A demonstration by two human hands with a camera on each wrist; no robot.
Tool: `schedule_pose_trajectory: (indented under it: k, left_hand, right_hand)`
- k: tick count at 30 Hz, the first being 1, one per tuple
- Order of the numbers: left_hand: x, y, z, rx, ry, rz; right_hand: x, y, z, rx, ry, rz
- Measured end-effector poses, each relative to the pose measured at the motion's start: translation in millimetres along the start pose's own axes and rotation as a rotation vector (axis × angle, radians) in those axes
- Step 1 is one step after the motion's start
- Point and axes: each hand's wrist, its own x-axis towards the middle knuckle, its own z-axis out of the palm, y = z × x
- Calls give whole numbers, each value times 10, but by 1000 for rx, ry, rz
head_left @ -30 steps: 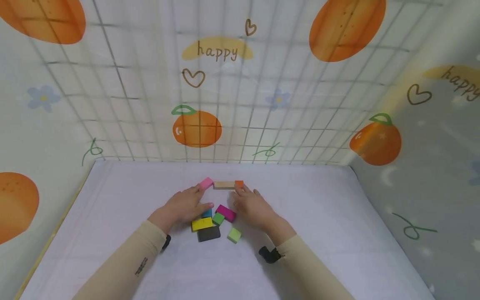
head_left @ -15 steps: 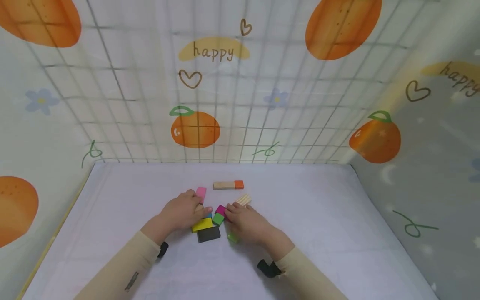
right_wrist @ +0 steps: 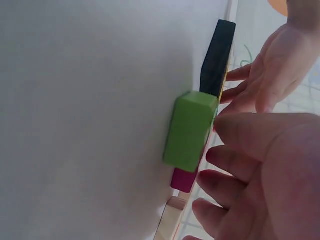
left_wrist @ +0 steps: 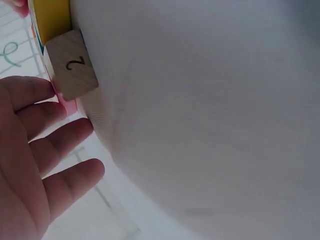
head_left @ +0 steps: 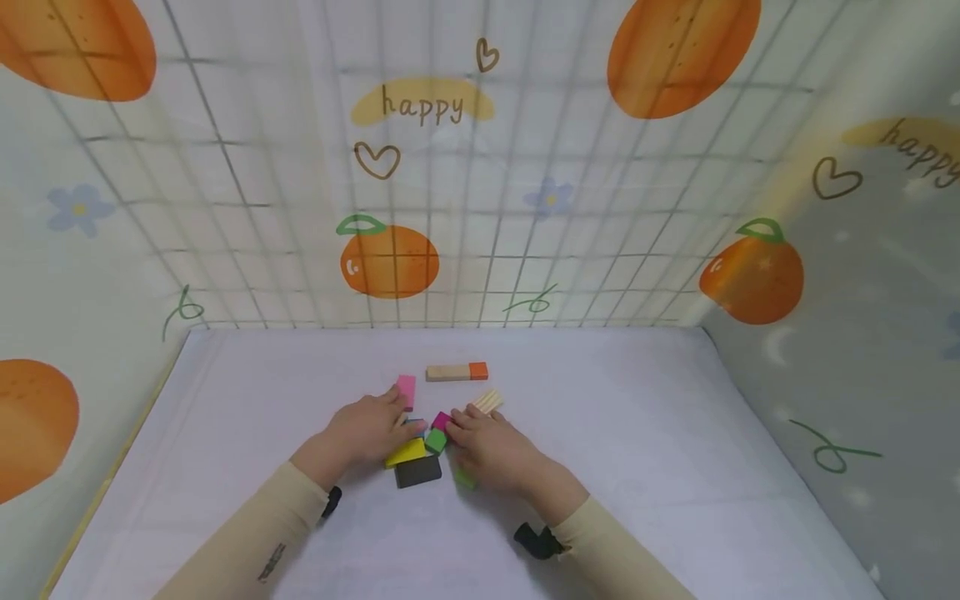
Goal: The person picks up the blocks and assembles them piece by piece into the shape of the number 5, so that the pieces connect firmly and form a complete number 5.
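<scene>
My left hand [head_left: 366,430] lies over the left side of a cluster of blocks, fingers extended at a pink block [head_left: 406,392]. Beside those fingers, the left wrist view shows a wooden block marked 2 [left_wrist: 75,65]. Blue [head_left: 416,426], yellow [head_left: 406,452] and dark grey [head_left: 418,472] blocks sit near the left thumb. My right hand [head_left: 498,452] reaches over the right side, its loosely bent fingers at a magenta block [head_left: 441,421], partly hidden. A light green block [right_wrist: 189,132] lies under that hand, and a green block [head_left: 436,441] is between both hands.
Behind the cluster, a plain wooden block [head_left: 447,373] and an orange block [head_left: 478,371] stand end to end. A pale striped wooden piece [head_left: 489,402] lies beyond the right fingertips. A patterned curtain [head_left: 480,192] rises behind the white tabletop [head_left: 630,400].
My right hand has come back from the orange block to the magenta block, uncovering the striped piece. My left hand has drawn the pink block nearer and turned it. Little differs over the last half second.
</scene>
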Motion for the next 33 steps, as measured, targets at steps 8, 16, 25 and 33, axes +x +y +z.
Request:
schedule_pose_trajectory:
  k: [8,16,25,33]
  left_hand:
    - [81,84,11,76,30,1]
    - [136,116,41,114,65,-11]
    - [171,111,17,84,18,13]
    - [202,103,-45,83,-24,-5]
  right_hand:
    - [100,51,-107,-4,62,8]
    - [361,163,-261,-45,61,50]
    - [529,318,-264,-16,15,159]
    - [576,408,-190,15,-4,189]
